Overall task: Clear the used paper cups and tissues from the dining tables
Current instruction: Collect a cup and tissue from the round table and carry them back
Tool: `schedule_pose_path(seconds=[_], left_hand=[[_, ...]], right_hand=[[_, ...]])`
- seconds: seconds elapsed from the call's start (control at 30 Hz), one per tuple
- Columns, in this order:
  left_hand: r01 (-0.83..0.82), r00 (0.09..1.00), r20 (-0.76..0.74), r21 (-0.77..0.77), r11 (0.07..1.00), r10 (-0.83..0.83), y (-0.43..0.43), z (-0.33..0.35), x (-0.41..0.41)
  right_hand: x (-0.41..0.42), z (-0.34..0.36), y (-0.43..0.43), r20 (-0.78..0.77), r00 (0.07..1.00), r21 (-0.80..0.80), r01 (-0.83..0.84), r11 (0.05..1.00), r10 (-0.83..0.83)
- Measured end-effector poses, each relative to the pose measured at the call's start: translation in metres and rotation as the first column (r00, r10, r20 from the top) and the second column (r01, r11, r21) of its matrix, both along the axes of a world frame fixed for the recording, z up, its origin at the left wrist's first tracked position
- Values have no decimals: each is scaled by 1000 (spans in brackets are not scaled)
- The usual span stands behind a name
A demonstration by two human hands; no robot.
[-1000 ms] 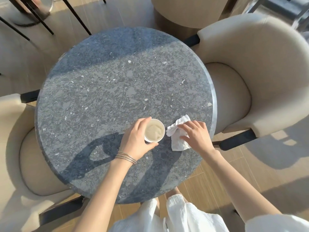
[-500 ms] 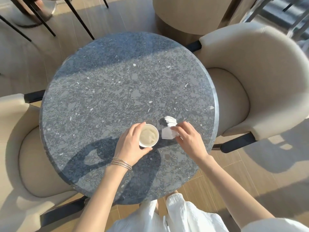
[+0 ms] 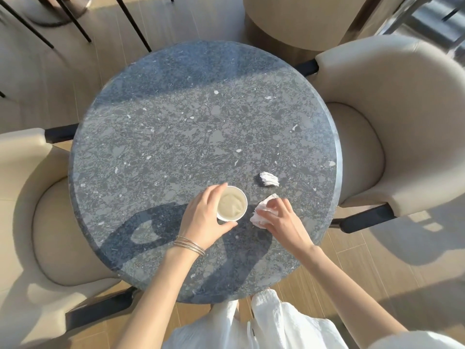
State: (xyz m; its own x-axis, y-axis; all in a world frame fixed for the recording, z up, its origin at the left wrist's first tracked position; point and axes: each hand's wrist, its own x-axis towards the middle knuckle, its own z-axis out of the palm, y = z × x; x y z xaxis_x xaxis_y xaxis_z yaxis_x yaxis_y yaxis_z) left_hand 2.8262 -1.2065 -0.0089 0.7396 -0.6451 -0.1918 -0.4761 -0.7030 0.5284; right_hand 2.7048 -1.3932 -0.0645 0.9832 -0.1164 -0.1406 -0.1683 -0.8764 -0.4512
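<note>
fingers (image 3: pixel 216 190) of the left hand (image 3: pixel 202 217) were curled round the paper cup (image 3: pixel 232 207), thumb on its near side and the rest wrapped over its far wall. the grip seemed meant to keep it upright: the inside looked beige, drink or stain could not be told, and a tilt might have spilled it. the cup appeared to stand on the tabletop (image 3: pixel 176 137), toward the person's edge.

just right of the cup, the right hand (image 3: pixel 284 220) had its fingers bent down over a white tissue (image 3: pixel 260 215), pinching and bunching it against the stone. one corner of the tissue stuck out toward the cup, close to its wall but apart from it. gathering it into a wad looked like the step in hand, probably so it could be lifted in one piece or pushed into the cup.

beyond that, right of the cup and farther from the person, a second crumpled tissue (image 3: pixel 269 179) lay loose with nothing touching it, not yet collected.

thin bangles (image 3: pixel 188 245) sat on the wrist behind the cup. one beige armchair (image 3: pixel 25 197) stood well to the cup's left and another armchair (image 3: pixel 402 122) well to its right, both drawn up to the round tabletop, which likely explained why the person reached in from the gap between them.
</note>
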Motion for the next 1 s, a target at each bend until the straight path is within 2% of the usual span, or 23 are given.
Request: schedule_pose_path(seconds=[0.17, 0.33, 0.4, 0.47, 0.57, 0.7, 0.77, 0.87, 1.0], left_hand=[[-3, 1000, 5, -10, 1000, 3, -2, -2, 3], [1, 1000, 22, -23, 1000, 0, -9, -3, 6], [-7, 1000, 13, -28, 1000, 8, -12, -3, 7], [-17, 1000, 11, -39, 999, 18, -13, -3, 7], [-25, 1000, 12, -45, 999, 26, -14, -3, 6], [-43, 999, 2, -51, 998, 43, -15, -3, 4], [-46, 999, -2, -47, 998, 46, -16, -4, 3], [-40, 999, -2, -43, 998, 40, -16, -3, 2], [27, 1000, 3, -39, 999, -27, -16, -2, 1]], right_hand=[[7, 5, -2, -20, 998, 50, 61, 997, -60], [37, 22, -16, 272, 939, 82, 197, 977, -212], [52, 24, -23, 306, 915, 85, 248, 965, -262], [64, 19, -28, 249, 932, 50, 258, 965, -262], [67, 4, -33, 60, 982, 1, 182, 983, -181], [56, -7, -33, -22, 987, 71, 160, 984, -159], [52, -9, -32, -12, 988, 96, 155, 983, -155], [46, -13, -29, 81, 987, 74, 134, 988, -140], [31, -20, -20, 150, 976, 46, 150, 988, -155]])
